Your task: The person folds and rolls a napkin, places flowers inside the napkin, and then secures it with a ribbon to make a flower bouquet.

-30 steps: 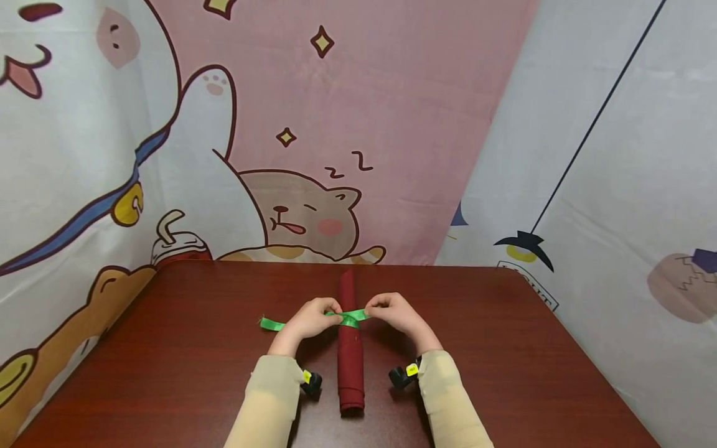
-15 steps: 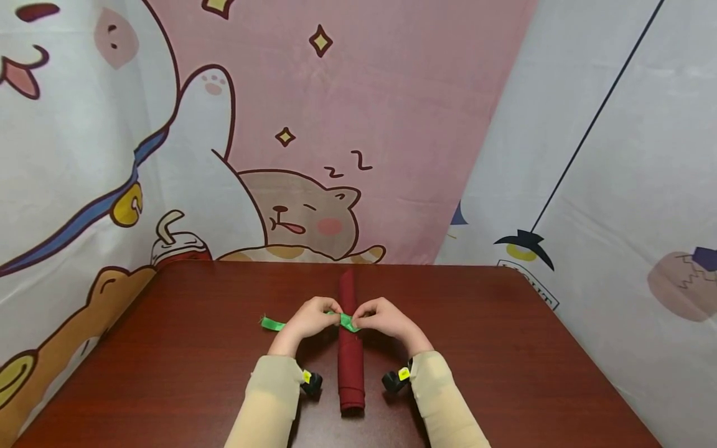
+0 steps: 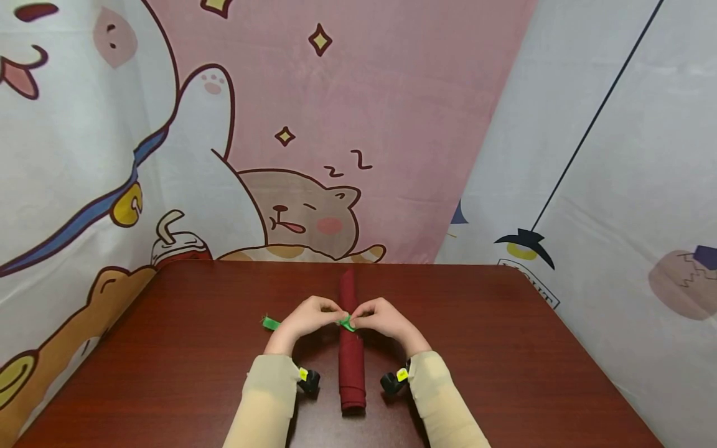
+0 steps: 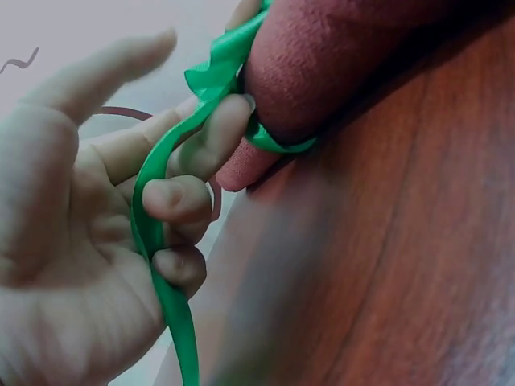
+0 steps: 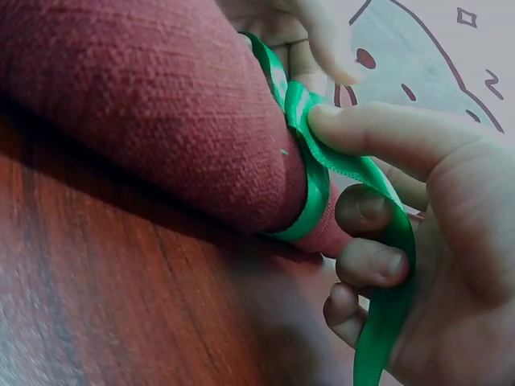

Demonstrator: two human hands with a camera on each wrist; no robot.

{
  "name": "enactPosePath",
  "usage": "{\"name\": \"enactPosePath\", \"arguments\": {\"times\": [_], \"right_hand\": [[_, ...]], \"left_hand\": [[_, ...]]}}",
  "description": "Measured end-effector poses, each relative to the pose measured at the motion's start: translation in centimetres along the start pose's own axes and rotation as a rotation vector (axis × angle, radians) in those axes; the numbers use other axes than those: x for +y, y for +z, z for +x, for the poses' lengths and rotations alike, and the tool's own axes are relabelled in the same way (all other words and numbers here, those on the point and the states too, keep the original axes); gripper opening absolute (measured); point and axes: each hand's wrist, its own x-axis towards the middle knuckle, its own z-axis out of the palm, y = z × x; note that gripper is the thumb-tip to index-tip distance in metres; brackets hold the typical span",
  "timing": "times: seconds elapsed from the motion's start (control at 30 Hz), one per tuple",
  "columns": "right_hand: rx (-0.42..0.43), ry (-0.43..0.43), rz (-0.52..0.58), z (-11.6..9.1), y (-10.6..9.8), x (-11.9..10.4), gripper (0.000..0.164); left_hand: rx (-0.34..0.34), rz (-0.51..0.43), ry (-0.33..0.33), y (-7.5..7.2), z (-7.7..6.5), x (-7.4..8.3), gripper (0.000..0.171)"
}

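A dark red cloth roll (image 3: 351, 367) lies lengthwise on the table, with a green ribbon (image 3: 347, 323) wrapped round its far half. Above the roll, my left hand (image 3: 308, 318) and right hand (image 3: 388, 318) meet at the ribbon's crossing. In the left wrist view, the left hand's curled fingers (image 4: 181, 197) hold the ribbon along the palm, while its thumb is raised off it. The right wrist view has my right thumb (image 5: 386, 133) pressing the ribbon close to the roll; the tail runs down past the curled fingers. A frayed ribbon end sticks out left of the left hand.
The brown wooden table (image 3: 493, 348) reaches back to a cartoon-printed curtain (image 3: 403, 124). Small black wrist cameras (image 3: 309, 381) sit at both cuffs, on either side of the roll.
My right hand has moved left, from pulling the ribbon out sideways to the crossing on top of the roll. The left hand has shifted slightly right toward it.
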Motion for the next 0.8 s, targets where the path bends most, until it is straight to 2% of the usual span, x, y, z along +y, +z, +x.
{"name": "enactPosePath", "arguments": {"times": [0.13,0.33,0.47,0.8], "right_hand": [[0.022,0.004,-0.014,0.0,0.1,-0.2,0.011],[0.041,0.011,-0.037,0.1,0.2,-0.3,0.012],[0.037,0.03,-0.032,0.0,0.0,-0.3,0.012],[0.094,0.076,-0.038,-0.7,-1.6,0.0,0.011]], "left_hand": [[-0.025,-0.013,0.032,0.2,0.2,-0.1,0.024],[-0.027,-0.011,0.075,0.6,0.6,-0.3,0.015],[-0.022,-0.001,0.08,0.7,0.6,-0.3,0.011],[-0.006,0.015,0.055,0.6,0.5,-0.3,0.012]]}}
